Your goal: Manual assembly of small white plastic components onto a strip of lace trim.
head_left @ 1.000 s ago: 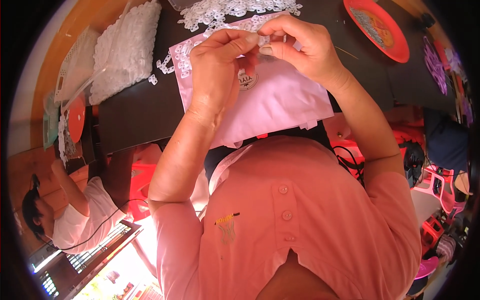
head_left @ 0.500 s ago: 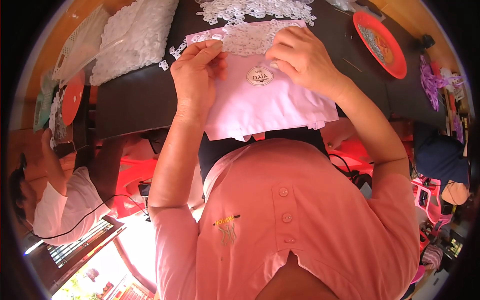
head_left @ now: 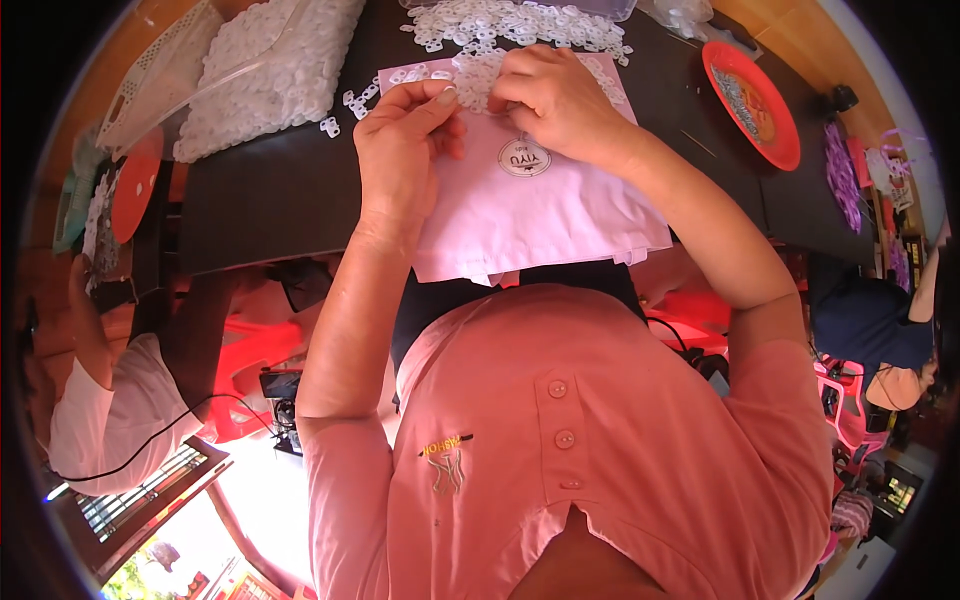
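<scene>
My left hand (head_left: 398,145) is closed in a pinch, with a small white plastic piece showing at the thumb and fingertip. To its right, my right hand (head_left: 565,105) curls its fingers down at a pile of small white plastic pieces (head_left: 475,85); its fingertips are partly hidden, so what they grip cannot be seen. Both hands are above a lilac cloth (head_left: 545,215) with a round printed label, spread at the table's near edge. Beyond the cloth lies a larger heap of the same white pieces (head_left: 520,28).
A full clear plastic bag of white pieces (head_left: 265,85) lies on the dark table (head_left: 260,210) at left. A red dish (head_left: 785,145) with small metal parts stands at right, near purple strips (head_left: 842,180). Another person in a white top (head_left: 130,410) sits at far left.
My right hand has moved left across the pile, closer to my left hand. My left hand has barely shifted, and a small white piece now shows at its fingertips.
</scene>
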The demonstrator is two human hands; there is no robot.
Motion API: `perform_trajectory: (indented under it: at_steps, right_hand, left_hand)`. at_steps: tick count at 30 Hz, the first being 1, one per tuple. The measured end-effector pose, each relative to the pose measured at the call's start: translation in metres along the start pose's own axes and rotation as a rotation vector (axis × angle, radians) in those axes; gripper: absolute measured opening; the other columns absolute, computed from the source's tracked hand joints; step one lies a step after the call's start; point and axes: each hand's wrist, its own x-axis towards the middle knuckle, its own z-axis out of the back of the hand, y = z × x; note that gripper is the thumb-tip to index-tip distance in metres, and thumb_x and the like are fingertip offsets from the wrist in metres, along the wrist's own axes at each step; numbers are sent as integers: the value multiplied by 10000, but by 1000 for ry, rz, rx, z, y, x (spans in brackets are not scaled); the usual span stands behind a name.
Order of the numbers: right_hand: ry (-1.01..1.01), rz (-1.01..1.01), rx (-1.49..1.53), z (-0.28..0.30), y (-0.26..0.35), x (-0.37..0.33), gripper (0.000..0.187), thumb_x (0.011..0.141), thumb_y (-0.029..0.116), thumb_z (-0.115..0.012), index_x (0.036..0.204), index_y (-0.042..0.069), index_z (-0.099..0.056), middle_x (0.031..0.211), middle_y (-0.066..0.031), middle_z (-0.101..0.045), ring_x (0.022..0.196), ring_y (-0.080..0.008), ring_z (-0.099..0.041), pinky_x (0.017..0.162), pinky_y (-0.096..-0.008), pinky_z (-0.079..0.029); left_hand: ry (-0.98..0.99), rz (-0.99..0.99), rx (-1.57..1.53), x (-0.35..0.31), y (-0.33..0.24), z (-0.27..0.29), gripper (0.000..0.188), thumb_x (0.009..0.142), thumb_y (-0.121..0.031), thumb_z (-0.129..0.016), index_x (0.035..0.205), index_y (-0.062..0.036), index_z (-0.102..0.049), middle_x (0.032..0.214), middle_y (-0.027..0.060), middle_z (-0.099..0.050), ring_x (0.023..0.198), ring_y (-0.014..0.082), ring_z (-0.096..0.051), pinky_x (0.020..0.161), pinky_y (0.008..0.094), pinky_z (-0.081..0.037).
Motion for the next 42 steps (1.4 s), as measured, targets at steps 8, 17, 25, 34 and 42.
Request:
perform_trajectory:
  at_steps: [8,17,25,34,42]
  right_hand:
    - [-9,25,21,-2,-3,0,93,716,113,-636,771,176,-676,862,10,-577,955,-208,-560,791,-373,-389]
    - [-37,41,-21,-3,-5,-2,117,711,50,-647,804,120,-657,903,2,-577,959,-208,-551,791,-354,-379]
    - [-90,84,-88,-12,2,-2,133,707,20,-618,815,96,-608,895,-20,-549,926,-218,-545,768,-357,-375]
    - [-235,92,15,10,8,0,137,693,70,-646,813,110,-593,863,-8,-559,858,-215,-563,740,-363,-378]
    - [-287,154,59,20,17,2,178,704,11,-614,860,83,-568,883,-28,-555,825,-231,-553,733,-351,-398]
  left_hand:
    - [9,25,70,-3,-4,-1,108,899,-27,-583,984,39,-593,844,148,-655,669,181,-610,548,273,-451]
    - [-25,30,20,-1,-4,-2,112,843,31,-608,954,44,-605,782,136,-646,593,168,-591,506,272,-450]
    - [-43,-44,136,-5,-3,-5,100,807,33,-620,894,32,-668,743,88,-647,572,121,-568,504,230,-426]
    - [-44,-88,378,-12,-6,-20,92,836,-45,-647,879,21,-695,720,18,-629,592,68,-520,539,208,-412]
    - [40,7,316,-14,-10,-24,114,848,-55,-634,893,37,-683,740,40,-634,605,90,-540,547,219,-418]
